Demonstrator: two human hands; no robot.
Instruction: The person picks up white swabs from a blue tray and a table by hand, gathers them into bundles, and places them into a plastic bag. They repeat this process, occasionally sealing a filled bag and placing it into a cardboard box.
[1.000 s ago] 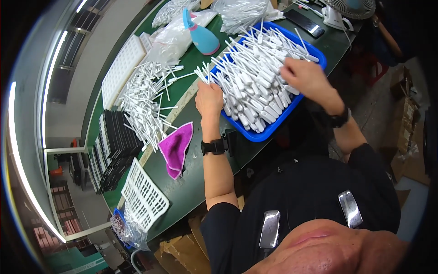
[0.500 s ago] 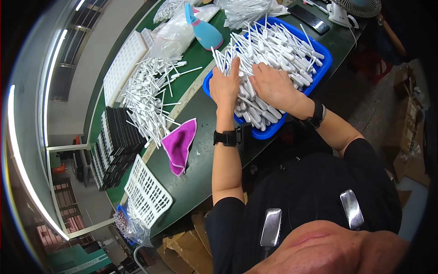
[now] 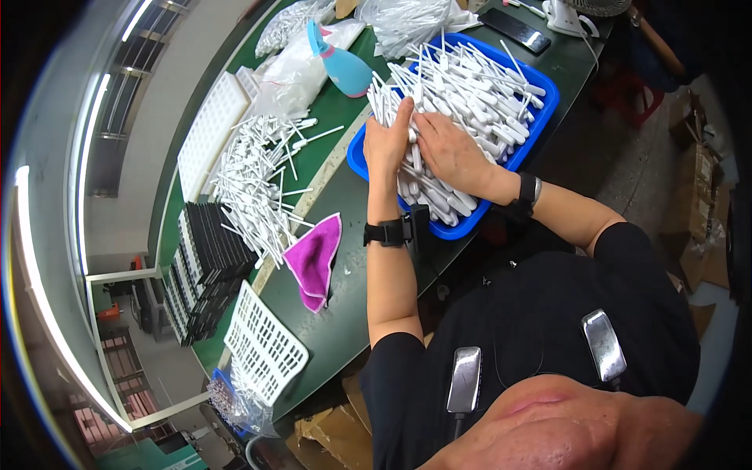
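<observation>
A blue tray (image 3: 548,98) full of white plastic pipettes (image 3: 478,86) sits on the green table (image 3: 345,313). Both hands press together on a bundle of pipettes at the tray's near left part. My left hand (image 3: 385,141) cups the bundle from the left, fingers up along the sticks. My right hand (image 3: 448,149) lies flat against it from the right, fingers closed around the pipettes. Each wrist wears a black band.
A loose heap of pipettes (image 3: 258,188) lies left of the tray, with a magenta cloth (image 3: 313,258), white grid racks (image 3: 262,345), black stacked trays (image 3: 207,258), a light-blue spray bottle (image 3: 341,66), plastic bags and a phone (image 3: 517,27). Cardboard boxes stand on the floor.
My right hand came from the tray's far side to the near left part. Both hands have closed together on a bundle of pipettes.
</observation>
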